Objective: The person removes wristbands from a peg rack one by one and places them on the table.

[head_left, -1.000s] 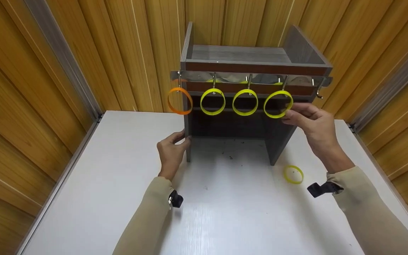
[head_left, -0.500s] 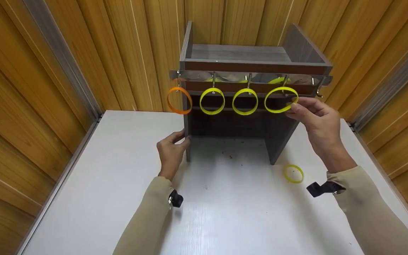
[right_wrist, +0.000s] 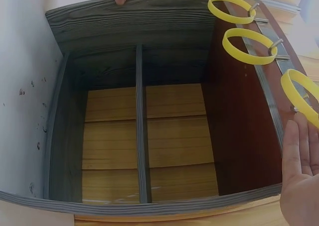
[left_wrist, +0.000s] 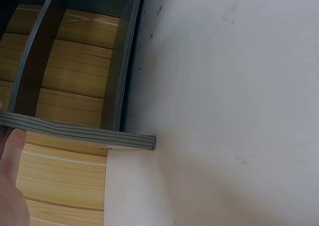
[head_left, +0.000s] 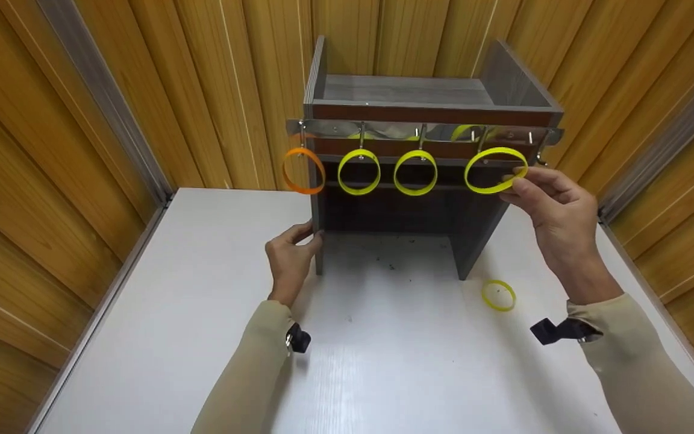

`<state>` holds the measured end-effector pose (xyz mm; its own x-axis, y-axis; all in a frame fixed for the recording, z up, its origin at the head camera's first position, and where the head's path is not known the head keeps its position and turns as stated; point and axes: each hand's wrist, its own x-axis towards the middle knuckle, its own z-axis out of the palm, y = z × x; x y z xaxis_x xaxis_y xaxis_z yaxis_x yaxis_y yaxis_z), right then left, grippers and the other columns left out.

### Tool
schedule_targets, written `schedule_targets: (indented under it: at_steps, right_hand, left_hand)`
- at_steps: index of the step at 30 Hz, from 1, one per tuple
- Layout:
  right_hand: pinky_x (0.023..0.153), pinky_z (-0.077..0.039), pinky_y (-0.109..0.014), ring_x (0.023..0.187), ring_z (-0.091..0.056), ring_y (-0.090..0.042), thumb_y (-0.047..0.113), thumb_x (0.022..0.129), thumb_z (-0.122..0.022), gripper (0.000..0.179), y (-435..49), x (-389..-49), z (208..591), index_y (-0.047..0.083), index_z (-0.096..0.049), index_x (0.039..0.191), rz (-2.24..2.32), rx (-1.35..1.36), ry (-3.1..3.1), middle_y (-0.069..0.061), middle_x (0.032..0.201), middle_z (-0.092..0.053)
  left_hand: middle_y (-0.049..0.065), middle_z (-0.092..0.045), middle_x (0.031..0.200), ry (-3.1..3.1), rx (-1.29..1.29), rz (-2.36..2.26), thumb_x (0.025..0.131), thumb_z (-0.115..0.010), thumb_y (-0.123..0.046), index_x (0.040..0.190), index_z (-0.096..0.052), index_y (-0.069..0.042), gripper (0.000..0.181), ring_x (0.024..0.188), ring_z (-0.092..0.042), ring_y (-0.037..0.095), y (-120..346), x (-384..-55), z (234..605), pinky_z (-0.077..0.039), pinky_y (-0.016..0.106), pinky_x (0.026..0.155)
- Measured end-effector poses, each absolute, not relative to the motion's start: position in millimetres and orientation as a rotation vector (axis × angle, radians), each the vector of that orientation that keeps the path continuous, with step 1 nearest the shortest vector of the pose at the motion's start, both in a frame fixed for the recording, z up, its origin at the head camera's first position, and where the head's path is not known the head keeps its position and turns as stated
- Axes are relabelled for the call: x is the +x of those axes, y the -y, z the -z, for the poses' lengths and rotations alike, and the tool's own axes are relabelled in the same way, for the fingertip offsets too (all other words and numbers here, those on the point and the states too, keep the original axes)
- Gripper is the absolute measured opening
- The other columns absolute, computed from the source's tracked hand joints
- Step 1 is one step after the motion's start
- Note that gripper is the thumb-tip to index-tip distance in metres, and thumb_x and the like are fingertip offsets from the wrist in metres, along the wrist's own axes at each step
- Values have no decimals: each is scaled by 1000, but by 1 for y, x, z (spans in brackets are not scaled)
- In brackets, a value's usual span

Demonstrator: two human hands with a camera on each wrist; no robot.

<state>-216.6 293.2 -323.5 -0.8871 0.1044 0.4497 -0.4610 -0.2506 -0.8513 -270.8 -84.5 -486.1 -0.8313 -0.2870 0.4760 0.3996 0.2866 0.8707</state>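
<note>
My right hand (head_left: pixel 567 223) pinches a yellow ring (head_left: pixel 468 175) by its lower right side, with thumb and fingers. In the head view this ring overlaps the lower end of a metal hook (head_left: pixel 483 140) on the shiny metal strip (head_left: pixel 377 129). To its left hang two yellow rings (head_left: pixel 339 173) and an orange ring (head_left: pixel 285 172), each on a hook. With my left hand (head_left: pixel 290 256) I hold the lower left side panel (head_left: pixel 318 253) of the grey wooden shelf, thumb at its front edge. In the left wrist view, fingers (left_wrist: pixel 14 149) touch the panel (left_wrist: pixel 79 131).
Another yellow ring (head_left: pixel 484 299) lies on the white table (head_left: pixel 383 361), right of the shelf's right side panel (head_left: pixel 473 247). A bare hook (head_left: pixel 541 158) sticks out at the strip's right end. Yellow wood-patterned walls (head_left: pixel 250 90) stand behind and at both sides.
My right hand has moved to the right with the pinched yellow ring, which now appears wider and more tilted. My left hand has stayed on the panel.
</note>
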Motion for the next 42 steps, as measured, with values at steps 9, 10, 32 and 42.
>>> schedule_targets:
  at_steps: [9, 10, 32, 42]
  right_hand:
    - [96, -59, -41, 98, -77, -32, -16, 98, -63, 22, -303, -208, 330, -18, -65, 120, -2255, 514, 1596, -24, 110, -75]
    - [96, -59, -41, 98, -77, -32, -17, 98, -62, 22, -305, -207, 331, -18, -65, 120, -2256, 514, 1597, -24, 110, -75]
    - [91, -60, -36, 95, -77, -26, -14, 100, -62, 22, -349, -190, 377, -18, -65, 122, -2266, 274, 1648, -19, 110, -75]
    - [92, -59, -36, 97, -78, -25, -13, 100, -62, 19, -378, -186, 402, -13, -69, 118, -2356, 207, 1615, -18, 109, -76]
  left_hand:
    - [8, -81, 100, 2012, -73, 1590, 85, -84, 3, 106, -83, -2, 21, 98, -78, 25, 85, -269, 484, -64, 38, 84]
    - [8, -81, 100, 2013, -73, 1590, 86, -84, 3, 106, -83, -2, 21, 98, -78, 24, 85, -269, 484, -64, 37, 83]
    - [9, -81, 101, 1985, -94, 1625, 85, -84, 5, 107, -83, -2, 22, 100, -78, 27, 85, -271, 487, -63, 54, 85]
    - [8, -81, 102, 1993, -93, 1621, 86, -83, 5, 108, -83, -2, 24, 100, -78, 25, 85, -270, 487, -64, 47, 84]
